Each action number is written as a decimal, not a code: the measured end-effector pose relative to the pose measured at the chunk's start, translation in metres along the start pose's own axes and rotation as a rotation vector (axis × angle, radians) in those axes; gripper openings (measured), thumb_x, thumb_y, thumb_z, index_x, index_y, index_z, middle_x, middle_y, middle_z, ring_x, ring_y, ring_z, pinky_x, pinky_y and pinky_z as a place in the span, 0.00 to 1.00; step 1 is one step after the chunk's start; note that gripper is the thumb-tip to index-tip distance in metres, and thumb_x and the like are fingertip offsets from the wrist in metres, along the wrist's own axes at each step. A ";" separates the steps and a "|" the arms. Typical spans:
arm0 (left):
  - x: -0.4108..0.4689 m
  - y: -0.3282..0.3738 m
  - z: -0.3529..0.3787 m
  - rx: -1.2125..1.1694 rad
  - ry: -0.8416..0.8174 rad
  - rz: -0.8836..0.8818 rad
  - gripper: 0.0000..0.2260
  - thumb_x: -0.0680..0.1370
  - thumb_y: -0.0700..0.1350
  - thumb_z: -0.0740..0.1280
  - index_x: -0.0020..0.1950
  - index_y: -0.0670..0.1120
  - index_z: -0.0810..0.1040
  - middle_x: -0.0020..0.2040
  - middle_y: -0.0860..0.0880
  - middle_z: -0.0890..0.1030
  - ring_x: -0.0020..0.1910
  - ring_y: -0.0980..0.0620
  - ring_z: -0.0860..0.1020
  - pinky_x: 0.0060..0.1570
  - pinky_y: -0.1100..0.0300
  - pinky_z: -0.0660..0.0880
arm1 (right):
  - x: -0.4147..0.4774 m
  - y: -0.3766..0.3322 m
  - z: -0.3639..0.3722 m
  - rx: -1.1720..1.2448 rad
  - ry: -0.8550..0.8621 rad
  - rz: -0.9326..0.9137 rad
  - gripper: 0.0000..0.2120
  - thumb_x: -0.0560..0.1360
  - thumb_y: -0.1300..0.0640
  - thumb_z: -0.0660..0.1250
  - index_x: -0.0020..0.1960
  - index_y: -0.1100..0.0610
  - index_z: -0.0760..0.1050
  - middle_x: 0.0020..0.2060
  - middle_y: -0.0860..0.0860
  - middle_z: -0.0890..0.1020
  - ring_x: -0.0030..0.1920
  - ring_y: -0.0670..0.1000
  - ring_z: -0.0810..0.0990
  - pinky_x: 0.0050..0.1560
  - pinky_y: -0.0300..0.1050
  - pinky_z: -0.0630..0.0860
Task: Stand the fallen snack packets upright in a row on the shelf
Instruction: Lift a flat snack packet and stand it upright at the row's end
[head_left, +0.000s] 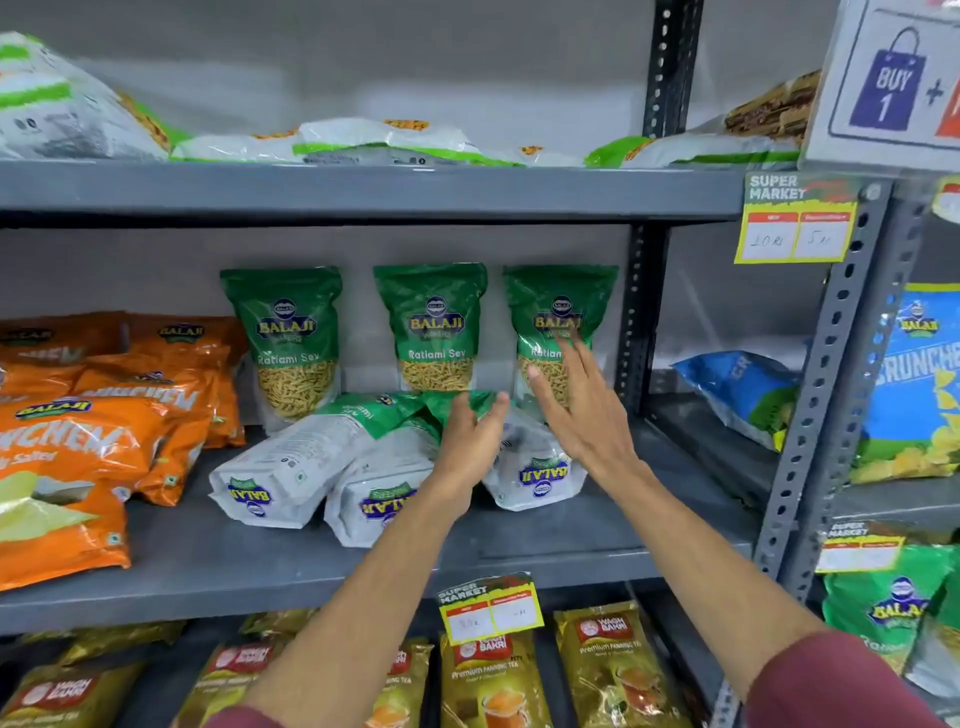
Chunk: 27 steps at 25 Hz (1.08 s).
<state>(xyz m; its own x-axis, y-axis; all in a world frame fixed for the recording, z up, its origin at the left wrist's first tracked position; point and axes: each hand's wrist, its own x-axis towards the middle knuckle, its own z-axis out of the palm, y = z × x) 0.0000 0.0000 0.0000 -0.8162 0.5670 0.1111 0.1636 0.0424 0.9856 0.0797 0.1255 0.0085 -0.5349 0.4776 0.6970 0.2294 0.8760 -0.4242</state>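
Three green Ratlami Sev packets stand upright against the back wall of the middle shelf (571, 530): left (288, 332), middle (434, 322) and right (558, 306). In front of them three more lie fallen, backs up: left (291, 467), middle (374, 493) and right (535, 467). My left hand (470, 436) grips the green top edge of the fallen middle packet. My right hand (576, 405) is spread flat, fingers apart, against the front of the right upright packet, above the fallen right one.
Orange Crunchem bags (78, 441) are piled at the shelf's left. A dark upright post (636, 322) bounds the right side, with blue bags (748, 395) beyond it. White and green packets (363, 140) lie on the shelf above; tea packs (608, 660) stand below.
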 end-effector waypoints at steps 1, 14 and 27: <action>0.004 -0.006 0.007 0.006 0.060 -0.041 0.27 0.81 0.56 0.62 0.76 0.44 0.65 0.71 0.46 0.73 0.69 0.46 0.73 0.58 0.60 0.63 | 0.002 0.010 0.004 0.075 -0.055 0.071 0.31 0.82 0.34 0.53 0.78 0.51 0.64 0.80 0.51 0.65 0.77 0.54 0.68 0.68 0.58 0.71; 0.016 -0.034 0.029 -0.241 0.225 -0.295 0.13 0.79 0.40 0.66 0.62 0.40 0.71 0.54 0.42 0.78 0.48 0.45 0.79 0.39 0.61 0.75 | 0.002 0.070 0.040 0.797 -0.574 0.699 0.18 0.80 0.51 0.69 0.65 0.61 0.81 0.58 0.58 0.86 0.48 0.53 0.86 0.43 0.40 0.82; 0.032 -0.058 0.034 -0.033 0.170 0.173 0.39 0.68 0.27 0.67 0.76 0.53 0.65 0.61 0.64 0.78 0.66 0.56 0.76 0.61 0.68 0.73 | -0.025 0.091 0.037 0.775 -0.193 0.443 0.49 0.65 0.76 0.78 0.79 0.51 0.65 0.72 0.54 0.75 0.69 0.53 0.76 0.69 0.55 0.77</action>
<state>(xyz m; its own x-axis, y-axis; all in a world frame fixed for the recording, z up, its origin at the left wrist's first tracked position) -0.0165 0.0435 -0.0579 -0.8595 0.4166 0.2962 0.2937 -0.0718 0.9532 0.0838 0.1905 -0.0694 -0.6709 0.6789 0.2983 -0.1269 0.2912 -0.9482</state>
